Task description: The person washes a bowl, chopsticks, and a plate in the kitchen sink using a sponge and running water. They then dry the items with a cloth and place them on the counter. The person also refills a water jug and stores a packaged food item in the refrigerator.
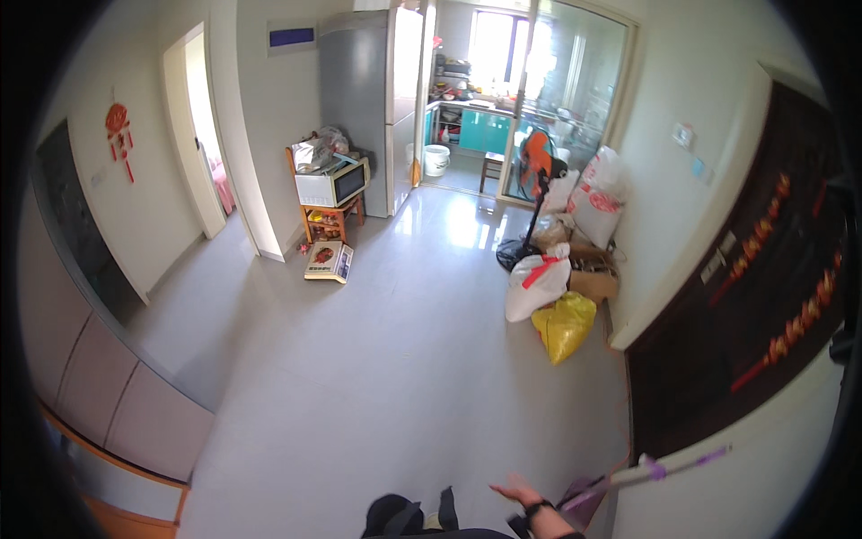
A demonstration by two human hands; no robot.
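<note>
My right hand, with a dark band at its wrist, is low in the picture over the grey tiled floor. Its fingers are spread and nothing is in them. Just right of it, a purple-and-grey pole leans by the wall, with a purple piece behind my forearm; whether it is a broom or a dustpan I cannot tell. My left hand is out of view. Black fabric and straps show at the bottom, by my body.
On the right are a yellow sack, a white sack, a cardboard box, a pedestal fan and a dark door. A microwave on a wooden chair, a flat carton and a refrigerator stand left of the kitchen.
</note>
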